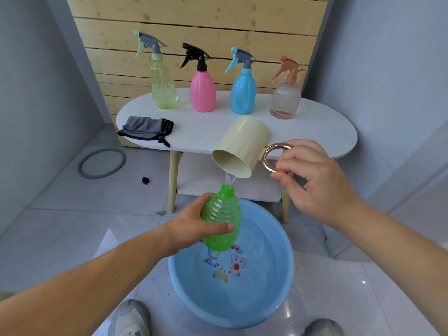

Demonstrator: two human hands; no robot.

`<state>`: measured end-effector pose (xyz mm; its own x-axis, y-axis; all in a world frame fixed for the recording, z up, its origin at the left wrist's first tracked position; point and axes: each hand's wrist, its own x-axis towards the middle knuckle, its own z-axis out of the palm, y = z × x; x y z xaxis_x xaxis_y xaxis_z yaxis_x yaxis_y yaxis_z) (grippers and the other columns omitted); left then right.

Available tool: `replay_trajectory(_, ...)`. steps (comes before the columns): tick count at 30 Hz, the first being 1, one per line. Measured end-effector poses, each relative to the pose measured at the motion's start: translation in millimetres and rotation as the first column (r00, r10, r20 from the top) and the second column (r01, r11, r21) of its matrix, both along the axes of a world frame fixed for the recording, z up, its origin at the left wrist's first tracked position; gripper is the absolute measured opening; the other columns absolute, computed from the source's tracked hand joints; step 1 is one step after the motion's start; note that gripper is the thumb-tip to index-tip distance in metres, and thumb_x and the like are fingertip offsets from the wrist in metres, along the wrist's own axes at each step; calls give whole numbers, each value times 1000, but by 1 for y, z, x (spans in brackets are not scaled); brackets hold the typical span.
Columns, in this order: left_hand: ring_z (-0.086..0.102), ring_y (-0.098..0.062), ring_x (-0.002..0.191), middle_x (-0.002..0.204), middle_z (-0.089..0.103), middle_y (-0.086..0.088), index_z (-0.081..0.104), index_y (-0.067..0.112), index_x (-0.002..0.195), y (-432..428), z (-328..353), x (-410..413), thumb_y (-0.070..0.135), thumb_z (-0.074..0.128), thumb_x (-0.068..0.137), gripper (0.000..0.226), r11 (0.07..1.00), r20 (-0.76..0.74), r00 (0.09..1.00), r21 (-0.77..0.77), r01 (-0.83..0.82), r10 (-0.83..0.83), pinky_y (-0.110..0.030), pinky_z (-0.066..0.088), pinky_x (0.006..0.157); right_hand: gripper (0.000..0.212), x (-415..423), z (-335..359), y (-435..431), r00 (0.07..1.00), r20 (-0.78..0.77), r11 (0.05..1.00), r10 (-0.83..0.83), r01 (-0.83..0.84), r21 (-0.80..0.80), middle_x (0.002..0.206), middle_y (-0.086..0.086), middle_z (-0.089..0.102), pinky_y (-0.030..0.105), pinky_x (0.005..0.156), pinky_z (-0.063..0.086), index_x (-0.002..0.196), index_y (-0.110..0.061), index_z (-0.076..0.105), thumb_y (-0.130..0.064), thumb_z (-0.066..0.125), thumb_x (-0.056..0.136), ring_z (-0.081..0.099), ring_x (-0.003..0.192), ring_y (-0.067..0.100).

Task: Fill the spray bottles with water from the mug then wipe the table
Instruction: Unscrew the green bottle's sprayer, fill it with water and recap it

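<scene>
Five bottles show in all. Four stand in a row on the white oval bench [315, 132], well beyond both sets of fingers, each with its trigger head on: a yellow-green spray bottle [163, 90], a pink spray bottle [203, 93], a blue spray bottle [243, 94] and a clear pinkish spray bottle [286, 99]. The fifth, a green bottle [221, 214], has no head on its open neck. It sits in the left hand [191, 226], whose fingers [224, 228] are curled round its ribbed body with the thumb across the front and the neck pointing up.

There is one mug [242, 146], cream with a rose-gold ring handle. The fingers [291, 163] of the right hand [317, 178] pinch that handle. The mug lies to their left, tipped with its mouth down. A thin stream of water [230, 179] falls from its lip onto the green bottle's neck, just above the left fingers.

One blue basin [278, 287] holding water stands on the floor beneath both hands. One grey cloth [145, 128] lies crumpled at the bench's left end, far ahead of the left fingers. On the floor to their left lie one grey ring [103, 163] and one small black piece [145, 180].
</scene>
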<state>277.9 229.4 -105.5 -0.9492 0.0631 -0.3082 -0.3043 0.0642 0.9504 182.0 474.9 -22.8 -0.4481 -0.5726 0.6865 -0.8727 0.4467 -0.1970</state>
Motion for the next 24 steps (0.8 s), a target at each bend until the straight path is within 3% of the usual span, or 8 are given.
replay_trajectory(9,73,-15,104,119,72,-1,57,37,127,-2,-4,-2,14,86,81,58,1000,-2,1000,-5,1,-1,-30,61,77,15,-2,-5,0,995,-91,997,50,-44,63,88,6,64,34,101,42,83,-2,70,-14,65,90,55,109,31)
replay_trajectory(11,73,-15,104,118,73,-1,57,36,127,-3,-5,-2,14,86,81,59,1000,-8,1000,-11,2,-2,-29,61,76,14,1,-9,-2,1000,-20,999,14,-13,39,86,4,65,30,98,42,82,-4,70,-15,65,89,55,105,26)
replay_trajectory(13,73,-15,103,117,73,-1,58,35,127,-4,-8,-2,16,89,79,61,1000,-19,1000,-25,2,-2,-26,59,74,16,6,-14,-6,977,196,996,-82,88,-21,81,-1,65,18,89,40,80,-7,70,-18,64,90,56,94,17)
replay_trajectory(16,74,-15,102,114,74,0,59,34,124,-7,-14,-1,22,93,69,66,999,-18,1000,-41,-14,13,-26,57,74,19,10,-28,-11,792,598,973,-124,216,-85,70,-8,63,9,63,36,80,-12,73,-21,63,94,53,68,1)
replay_trajectory(18,74,-15,101,112,74,-1,59,33,125,-10,-20,0,15,93,73,64,999,-12,1000,-43,-11,10,-25,57,72,23,5,-48,-12,659,742,967,-125,249,-58,67,5,66,15,54,36,78,-14,74,-25,62,95,47,56,3)
replay_trajectory(20,74,-14,99,112,74,-2,59,31,127,-11,-28,1,9,90,76,63,999,5,1000,-44,-11,11,-25,57,71,28,-3,-75,-12,560,812,966,-161,257,14,79,21,68,27,58,37,76,-15,74,-29,60,96,52,61,18)
replay_trajectory(22,74,-12,95,110,74,-2,59,30,127,-11,-34,1,5,87,78,62,999,24,1000,-40,-20,21,-24,58,68,31,-12,-105,-11,494,846,967,-200,237,90,83,26,68,30,60,37,75,-13,74,-30,59,96,57,67,36)
replay_trajectory(24,75,-12,95,109,75,-1,60,32,124,-12,-42,-1,4,87,78,61,999,45,999,-39,-22,23,-26,59,69,34,-21,-134,-9,467,840,958,-277,201,204,72,21,63,29,56,34,74,-7,72,-28,58,97,52,61,30)
